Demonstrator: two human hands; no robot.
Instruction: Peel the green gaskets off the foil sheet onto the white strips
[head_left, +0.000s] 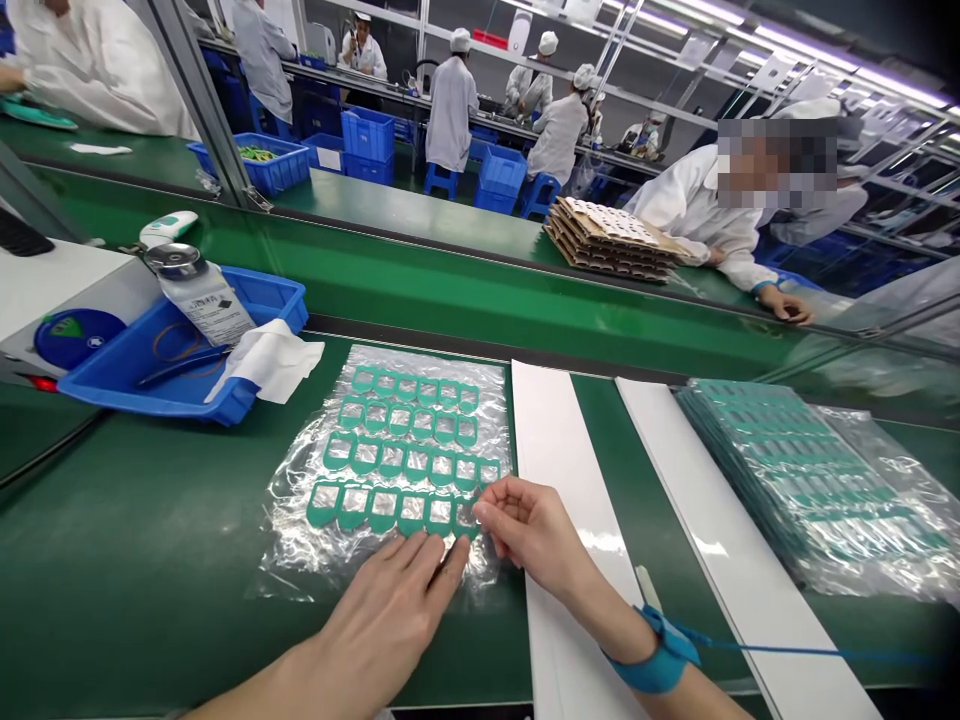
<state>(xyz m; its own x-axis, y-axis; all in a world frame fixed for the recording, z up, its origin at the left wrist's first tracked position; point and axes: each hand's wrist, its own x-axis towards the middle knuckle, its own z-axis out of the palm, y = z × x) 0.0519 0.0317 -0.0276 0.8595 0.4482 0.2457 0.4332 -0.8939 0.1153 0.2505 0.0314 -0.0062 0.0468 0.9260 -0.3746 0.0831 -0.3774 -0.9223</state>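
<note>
A clear plastic sheet or bag (300, 560) lies on the green bench, bearing rows of small green U-shaped frames (384, 510) with square openings. My left hand (405, 600) rests flat, its fingertips at the lower edge of the nearest row. At that row's right end, my right hand (525, 525) pinches thumb and forefinger at the edge of the last green frame (465, 520); the fingers partly hide it. A blue strap with a cord (656, 650) circles my right wrist.
White strips (559, 430) (720, 530) lie to the right, then a stack of bagged green frames (810, 470). On the left a blue tray (255, 400) holds a bottle (199, 290), a white cloth (270, 360) and tweezers-like tool. Beyond a green ledge, people in white coats work near stacked cardboard (611, 240).
</note>
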